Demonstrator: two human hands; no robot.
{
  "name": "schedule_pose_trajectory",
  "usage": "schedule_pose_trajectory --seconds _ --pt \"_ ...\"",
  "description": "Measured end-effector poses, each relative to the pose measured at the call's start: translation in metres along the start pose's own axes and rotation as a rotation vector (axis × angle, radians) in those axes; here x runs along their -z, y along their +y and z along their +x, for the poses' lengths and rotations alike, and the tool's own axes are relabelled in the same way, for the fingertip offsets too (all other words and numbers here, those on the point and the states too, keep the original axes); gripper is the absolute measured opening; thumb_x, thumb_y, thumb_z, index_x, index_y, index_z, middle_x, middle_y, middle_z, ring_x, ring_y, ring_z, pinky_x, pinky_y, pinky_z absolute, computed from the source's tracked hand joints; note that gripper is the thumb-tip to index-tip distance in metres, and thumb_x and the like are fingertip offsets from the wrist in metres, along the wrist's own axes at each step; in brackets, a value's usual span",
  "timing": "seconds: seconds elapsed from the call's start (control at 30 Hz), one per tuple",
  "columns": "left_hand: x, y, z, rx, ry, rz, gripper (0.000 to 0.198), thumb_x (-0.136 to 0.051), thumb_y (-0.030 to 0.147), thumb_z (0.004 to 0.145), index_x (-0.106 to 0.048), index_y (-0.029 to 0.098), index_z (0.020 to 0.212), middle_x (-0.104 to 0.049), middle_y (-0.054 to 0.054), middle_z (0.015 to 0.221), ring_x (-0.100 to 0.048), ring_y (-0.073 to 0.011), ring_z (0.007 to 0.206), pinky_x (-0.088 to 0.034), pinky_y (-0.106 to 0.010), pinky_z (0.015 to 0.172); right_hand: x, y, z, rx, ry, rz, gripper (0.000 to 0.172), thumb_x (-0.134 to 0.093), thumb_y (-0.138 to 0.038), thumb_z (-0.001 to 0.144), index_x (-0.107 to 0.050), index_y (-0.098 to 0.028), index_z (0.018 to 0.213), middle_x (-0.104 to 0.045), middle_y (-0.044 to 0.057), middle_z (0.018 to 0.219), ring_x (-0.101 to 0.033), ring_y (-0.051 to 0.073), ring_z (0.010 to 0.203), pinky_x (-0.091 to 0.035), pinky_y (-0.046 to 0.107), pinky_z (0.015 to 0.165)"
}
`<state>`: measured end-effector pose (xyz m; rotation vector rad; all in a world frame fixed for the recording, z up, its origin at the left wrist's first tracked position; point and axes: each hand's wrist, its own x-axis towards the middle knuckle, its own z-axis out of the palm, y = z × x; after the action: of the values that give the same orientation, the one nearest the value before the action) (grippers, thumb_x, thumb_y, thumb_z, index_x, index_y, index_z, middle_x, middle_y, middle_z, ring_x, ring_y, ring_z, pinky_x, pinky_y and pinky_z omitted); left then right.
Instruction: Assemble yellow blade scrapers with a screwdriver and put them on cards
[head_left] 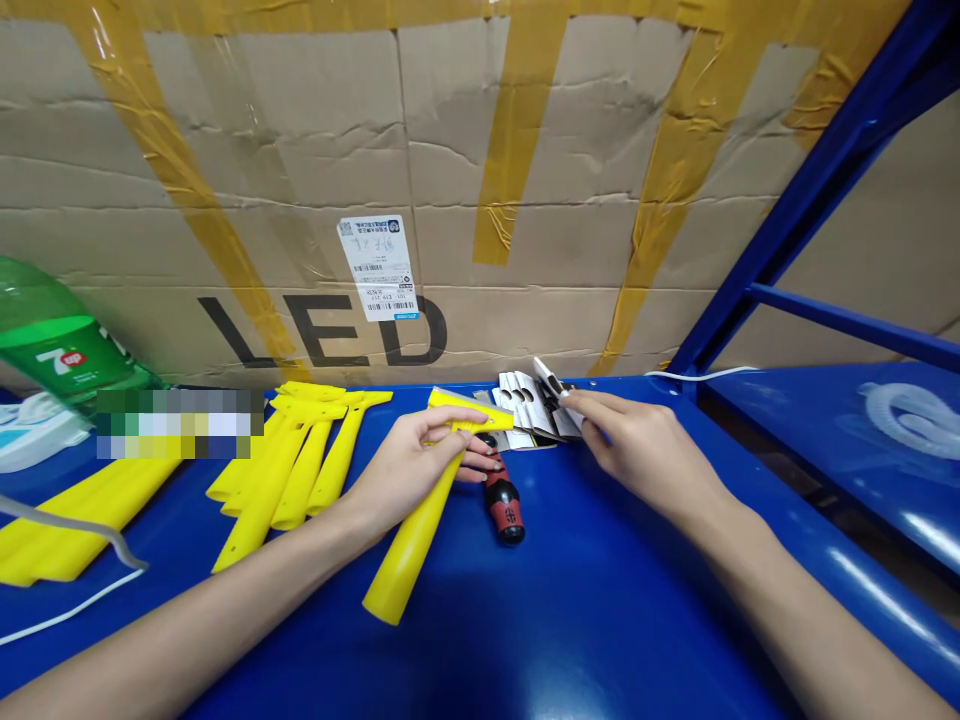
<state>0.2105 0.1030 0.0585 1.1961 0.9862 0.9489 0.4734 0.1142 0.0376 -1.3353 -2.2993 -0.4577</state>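
My left hand (pixel 420 455) is closed around a yellow plastic scraper (pixel 409 560), its T-shaped head pointing away from me and its handle toward me. A thin metallic edge shows along the far side of that head. My right hand (pixel 637 435) pinches a small white sleeve (pixel 550 378), tilted up over a fanned pile of similar white sleeves (pixel 525 408) with dark round cut-outs. Under the fingers of my left hand lies a screwdriver with a red and black handle (pixel 504 505); its far end is hidden.
Several more yellow scrapers (pixel 300 470) lie heaped to the left, with further yellow handles (pixel 90 520) beyond. A green bottle (pixel 60 340) leans at the far left. A large taped cardboard box (pixel 450 150) stands behind the blue table (pixel 570 620). Blue metal posts (pixel 795 190) rise at right.
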Motion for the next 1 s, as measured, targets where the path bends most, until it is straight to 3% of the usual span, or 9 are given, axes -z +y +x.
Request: schedule_pose_trajectory --seconds 0.13,0.23,0.43,0.53,0.63,0.77,0.93,1.0 --pt "0.005 0.008 -0.007 -0.012 0.034 -0.018 0.031 -0.061 0.016 0.092 -0.067 0.012 0.123 -0.079 -0.012 0.096 -0.077 -0.0225 0.089 -0.063 -0.029 0.077 0.012 -0.013 0.0 -0.05 0.328 0.028 0.017 -0.053 -0.012 0.094 -0.067 -0.018 0.101 -0.076 0.012 0.113 -0.075 0.027 0.095 -0.059 0.038 0.08" --pt "0.017 0.016 -0.017 -0.032 0.067 -0.06 0.047 -0.063 0.02 0.093 -0.058 0.014 0.139 -0.077 -0.014 0.109 -0.075 -0.0244 0.1 -0.063 -0.03 0.084 0.019 -0.032 0.001 -0.128 0.449 0.132 0.009 -0.058 -0.014 0.092 -0.062 -0.021 0.089 -0.076 0.011 0.11 -0.075 0.025 0.088 -0.058 0.037 0.072" --pt "0.057 0.027 -0.043 -0.081 0.108 -0.103 0.066 -0.065 0.026 0.094 -0.04 0.027 0.154 -0.064 -0.013 0.139 -0.069 -0.0282 0.117 -0.064 -0.032 0.085 0.019 -0.069 0.013 -0.122 0.404 0.391 0.019 -0.062 -0.014 0.088 -0.049 -0.025 0.078 -0.077 0.011 0.104 -0.074 0.028 0.096 -0.056 0.035 0.069" --pt "0.073 0.026 -0.049 -0.188 0.172 -0.119 0.072 -0.071 0.026 0.09 -0.039 0.029 0.154 -0.065 -0.012 0.138 -0.07 -0.0265 0.115 -0.062 -0.03 0.089 0.017 -0.083 0.028 -0.025 0.376 0.481 0.028 -0.062 -0.01 0.085 -0.042 -0.024 0.071 -0.073 0.006 0.087 -0.073 0.023 0.086 -0.052 0.03 0.065" --pt "0.083 0.022 -0.049 -0.326 0.339 -0.13 0.069 -0.077 0.025 0.085 -0.048 0.03 0.147 -0.071 -0.01 0.124 -0.073 -0.0244 0.107 -0.063 -0.025 0.08 0.013 -0.096 0.042 0.095 0.344 0.511 0.033 -0.058 -0.006 0.084 -0.036 -0.023 0.068 -0.065 0.004 0.079 -0.065 0.018 0.074 -0.048 0.028 0.062" --pt "0.091 0.015 -0.045 -0.385 0.51 -0.192 0.054 -0.08 0.024 0.082 -0.058 0.029 0.132 -0.071 -0.005 0.109 -0.073 -0.0213 0.106 -0.061 -0.017 0.073 0.004 -0.115 0.047 0.179 0.305 0.475 0.027 -0.055 -0.001 0.083 -0.041 -0.022 0.074 -0.066 0.005 0.088 -0.063 0.016 0.073 -0.047 0.027 0.06" --pt "0.094 0.004 -0.043 -0.407 0.564 -0.187 0.04 -0.082 0.028 0.079 -0.063 0.025 0.115 -0.069 -0.004 0.114 -0.073 -0.0188 0.104 -0.06 -0.016 0.074 -0.005 -0.138 0.042 0.205 0.272 0.572 0.019 -0.063 -0.007 0.085 -0.05 -0.02 0.081 -0.065 0.011 0.11 -0.068 0.018 0.09 -0.055 0.029 0.077" --pt "0.094 0.0 -0.041 -0.398 0.565 -0.168 0.037 -0.082 0.03 0.078 -0.065 0.025 0.11 -0.068 -0.003 0.116 -0.072 -0.018 0.104 -0.059 -0.014 0.072 -0.008 -0.142 0.041 0.197 0.292 0.533 0.017 -0.063 -0.007 0.085 -0.052 -0.019 0.081 -0.064 0.013 0.116 -0.068 0.018 0.087 -0.055 0.031 0.075"
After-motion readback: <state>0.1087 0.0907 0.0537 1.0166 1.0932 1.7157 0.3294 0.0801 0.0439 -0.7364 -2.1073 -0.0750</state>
